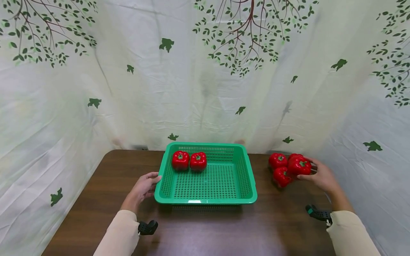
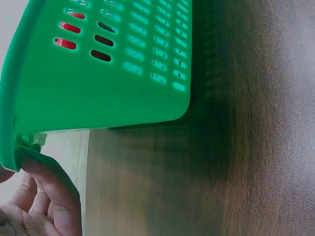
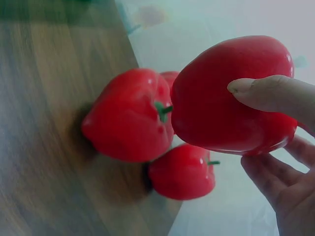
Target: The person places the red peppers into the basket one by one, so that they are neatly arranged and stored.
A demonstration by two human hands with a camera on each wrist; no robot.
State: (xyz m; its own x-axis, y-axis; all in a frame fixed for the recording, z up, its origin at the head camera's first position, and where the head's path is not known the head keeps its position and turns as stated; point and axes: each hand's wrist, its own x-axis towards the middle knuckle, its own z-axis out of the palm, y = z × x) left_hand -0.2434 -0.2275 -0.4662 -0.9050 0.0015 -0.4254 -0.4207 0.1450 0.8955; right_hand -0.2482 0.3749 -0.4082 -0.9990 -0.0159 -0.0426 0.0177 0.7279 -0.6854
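A green perforated plastic basket point(image 1: 205, 204) rests on the table, two red bell peppers point(image 1: 180, 160) side by side in its back left part. My left hand point(image 1: 145, 187) pinches the basket's left rim, with the thumb on top and curled fingers beneath; the left wrist view shows them at the rim's corner point(image 2: 10, 152). Over at the right, my right hand point(image 1: 321, 176) holds a red bell pepper point(image 3: 231, 98) between thumb and fingers. Close by the held one, three more red bell peppers point(image 1: 277, 161) sit grouped together, one partly hidden behind it.
The dark brown wooden table point(image 1: 275, 227) runs under everything. Behind it and along both sides hangs a pale curtain point(image 1: 179, 89) printed with branches and leaves. Black wrist devices point(image 1: 148, 227) show at both sleeves.
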